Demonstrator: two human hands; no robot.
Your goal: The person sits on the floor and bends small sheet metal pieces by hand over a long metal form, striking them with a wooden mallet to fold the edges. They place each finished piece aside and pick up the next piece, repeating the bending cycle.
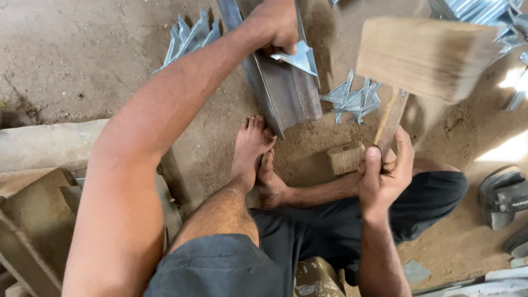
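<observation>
Dark grey shorts point(231, 269) cover the lap of a person sitting on the dirt floor point(82, 55), bare feet point(256, 159) crossed just short of a steel bar point(283, 91). To the right of the bar's near end, the right hand point(382, 176) is closed around the handle of a wooden mallet point(426, 58), whose big blurred head is raised above the floor to the right of the bar. A small wooden block point(346, 157) lies on the dirt just left of that hand. Farther off, on top of the bar, the left hand point(278, 25) pinches a folded piece of sheet metal point(300, 58) and presses it against the steel. Piles of similar metal pieces point(355, 99) lie right of the bar, with more point(190, 36) to its left. A sandal point(500, 195) rests far right of the bar.
</observation>
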